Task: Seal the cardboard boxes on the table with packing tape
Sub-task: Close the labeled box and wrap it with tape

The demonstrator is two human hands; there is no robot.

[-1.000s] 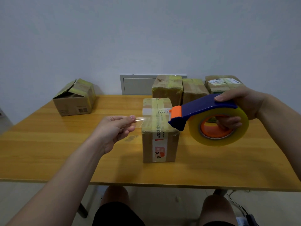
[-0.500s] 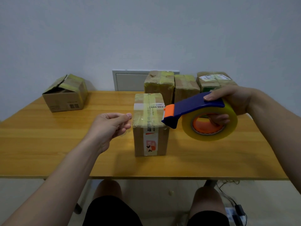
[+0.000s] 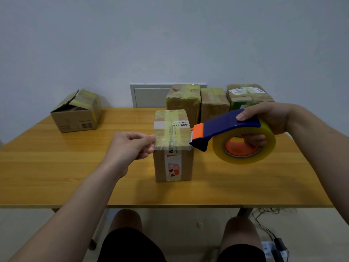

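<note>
Five cardboard boxes [image 3: 172, 163] [image 3: 75, 118] [image 3: 183, 103] [image 3: 214, 104] [image 3: 245, 95], one tape dispenser [image 3: 226, 127], two hands [image 3: 130, 146] [image 3: 270, 118].

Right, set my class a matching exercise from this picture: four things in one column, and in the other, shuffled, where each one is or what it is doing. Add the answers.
Things
1. open box
2. front box
3. dispenser
4. left hand

Places or states
A. gripped by the right hand
B. far left of the table, flaps up
C. pinching the tape
D. mid-table, between the two hands

Pairs: 1-B, 2-D, 3-A, 4-C
</note>
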